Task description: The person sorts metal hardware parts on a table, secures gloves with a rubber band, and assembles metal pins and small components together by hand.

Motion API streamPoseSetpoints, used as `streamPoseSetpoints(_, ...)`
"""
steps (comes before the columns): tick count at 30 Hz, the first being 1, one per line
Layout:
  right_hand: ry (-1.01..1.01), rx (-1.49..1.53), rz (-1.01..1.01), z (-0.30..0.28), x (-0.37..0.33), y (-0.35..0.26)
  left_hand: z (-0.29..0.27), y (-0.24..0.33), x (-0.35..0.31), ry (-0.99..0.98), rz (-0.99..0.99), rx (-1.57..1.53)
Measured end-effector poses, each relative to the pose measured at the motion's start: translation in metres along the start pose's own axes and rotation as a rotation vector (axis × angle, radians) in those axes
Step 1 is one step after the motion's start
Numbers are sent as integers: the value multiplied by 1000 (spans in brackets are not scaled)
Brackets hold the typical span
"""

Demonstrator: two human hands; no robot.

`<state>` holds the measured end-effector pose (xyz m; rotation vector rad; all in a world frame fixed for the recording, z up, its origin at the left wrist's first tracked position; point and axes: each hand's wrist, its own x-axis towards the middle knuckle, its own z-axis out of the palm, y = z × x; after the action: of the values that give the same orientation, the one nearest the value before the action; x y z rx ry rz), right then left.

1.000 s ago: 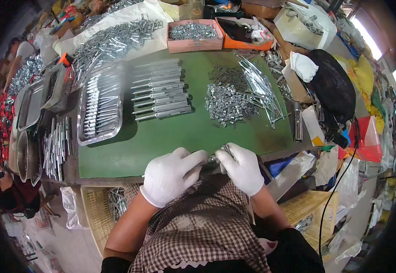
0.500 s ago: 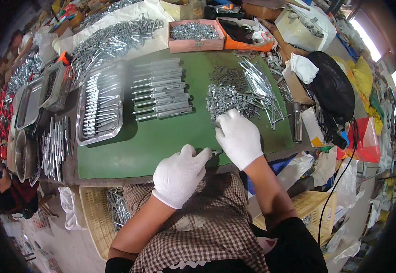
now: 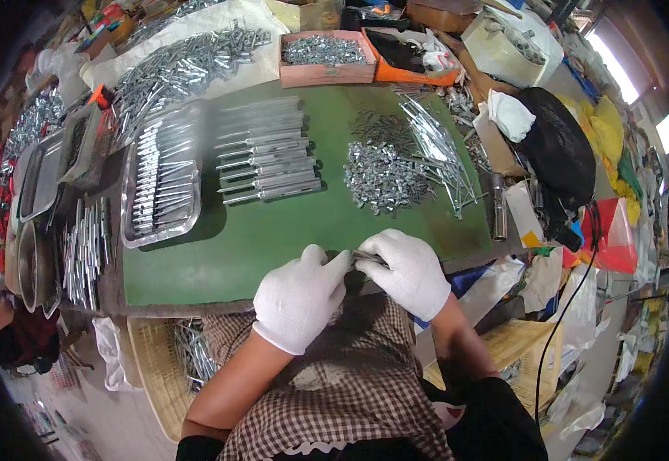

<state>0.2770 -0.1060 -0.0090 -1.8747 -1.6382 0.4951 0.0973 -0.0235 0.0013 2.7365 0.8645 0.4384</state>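
Note:
Both my hands wear white knitted gloves and meet over the front edge of the green work mat (image 3: 196,273). My left hand (image 3: 300,300) is closed around a slim grey metal part (image 3: 361,258), whose end shows between the two hands; the rest is hidden. At that end, the fingers of my right hand (image 3: 410,275) pinch together; whether they hold a separate small piece is hidden. Beyond them lies a heap of small shiny metal pieces (image 3: 384,177), with dark little pins (image 3: 384,129) behind and long thin rods (image 3: 438,154) to the right.
Left on the mat are a row of metal tubes with rods (image 3: 269,165) and a metal tray (image 3: 128,219) of similar parts. Loose tubes (image 3: 86,253) lie farther left. Pink (image 3: 327,74) and orange (image 3: 419,74) boxes line the back. A yellow crate (image 3: 154,369) stands below.
My right hand has drawn back from the heap of small metal pieces to the metal part at my left hand. The left hand stays nearly in place.

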Motion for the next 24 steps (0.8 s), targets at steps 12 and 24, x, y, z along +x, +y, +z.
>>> streamPoseSetpoints(12,-34,-141,-174,-1,0,-6,-2,-1,-1,-32,-6,-19)
streamPoseSetpoints(24,343,-305,184,-6,39,14,3,3,-3,-14,-15,25)
